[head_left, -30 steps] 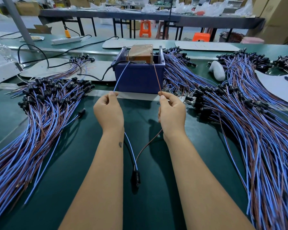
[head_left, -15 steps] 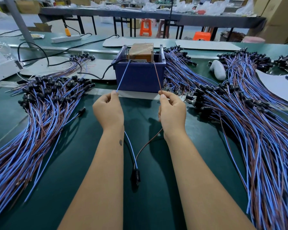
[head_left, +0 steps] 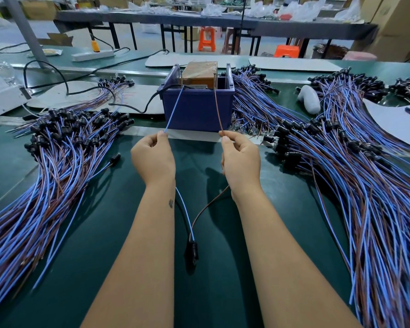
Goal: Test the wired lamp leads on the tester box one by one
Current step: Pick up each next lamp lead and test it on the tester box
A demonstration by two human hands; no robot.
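both hands up at the middle of the green table, and one lamp lead is stretched between them. the left hand pinches the blue wire between thumb and curled fingers; the wire runs straight up and away to the top of the tester box. the right hand pinches the brown wire the same way, and that one rises to the box's top too, a little to the right of the blue. whether the bare tips actually touch the contacts is too small to tell. the tester box, a dark blue bin with a brown block sitting in it, stands just beyond the hands, toward the table's far edge. behind the wrists both wires droop down and meet at a black lamp holder, lying on the table between the forearms. a big pile of leads fans over the table's left side, and another heap of leads spreads over the right side. a black cable runs into the box from the left.
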